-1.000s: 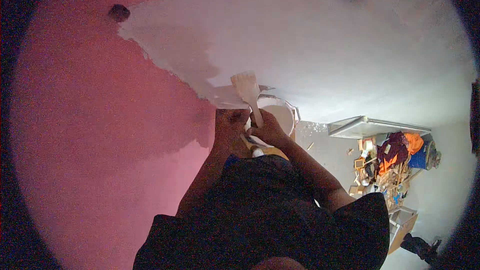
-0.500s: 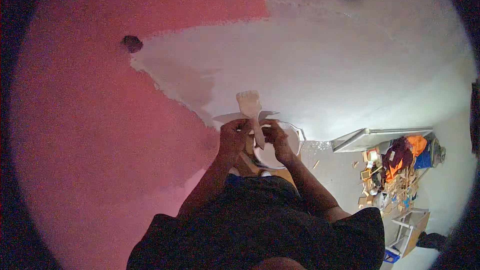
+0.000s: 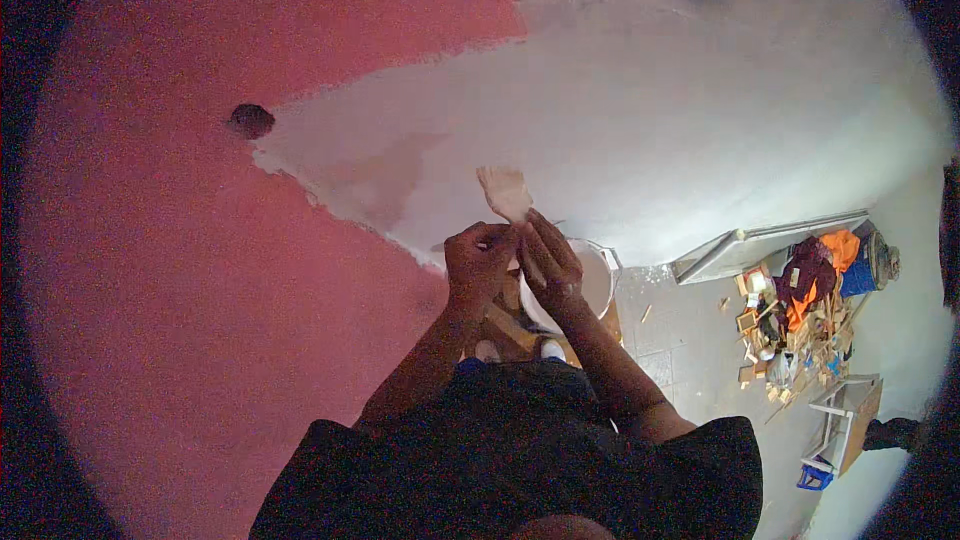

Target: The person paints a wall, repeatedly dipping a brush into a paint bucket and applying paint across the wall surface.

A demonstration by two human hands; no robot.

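A paintbrush [image 3: 505,192] with broad, pale bristles points up and away in front of me. My right hand [image 3: 552,260] closes around its handle, with the fingers laid along it and hiding most of it. Just to the left, my left hand [image 3: 476,258] is curled up, its fingertips beside the base of the brush; what it pinches, if anything, is hidden. Below and behind my right hand stands a round bucket [image 3: 606,292] with pale contents, partly covered by the hand and forearm.
Ahead rises a wall, pink [image 3: 150,290] on the left and pale grey [image 3: 640,120] on the right, with a dark round hole [image 3: 252,121]. Wood scraps [image 3: 790,340], dark red and orange cloth and a blue drum [image 3: 862,270] lie right, near a small table [image 3: 858,420]. My feet are below.
My right hand has turned and straightened its fingers along the brush handle. The brush tilts more to the left. My view has shifted slightly, showing more of the floor and my feet.
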